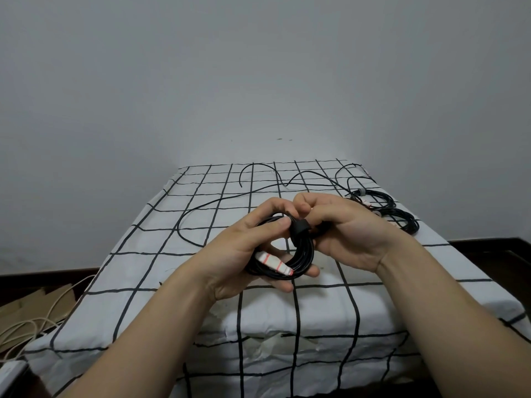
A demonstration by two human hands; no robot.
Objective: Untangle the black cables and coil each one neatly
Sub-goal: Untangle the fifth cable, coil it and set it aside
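A coiled black cable (298, 261) with a white, red-striped label is held above the table. My left hand (244, 251) grips the coil from below, thumb on top of it. My right hand (342, 228) pinches a black strap (299, 228) wrapped around the coil's top. A loose black cable (218, 201) snakes across the far half of the table. At the far right lie two coiled black cables (373, 198), (402, 222), each bound with a tie.
The table wears a white cloth with a black grid (143, 254), and stands against a plain grey wall. On the dark floor at left lie flattened cardboard (34, 303) and pale cords (26, 328).
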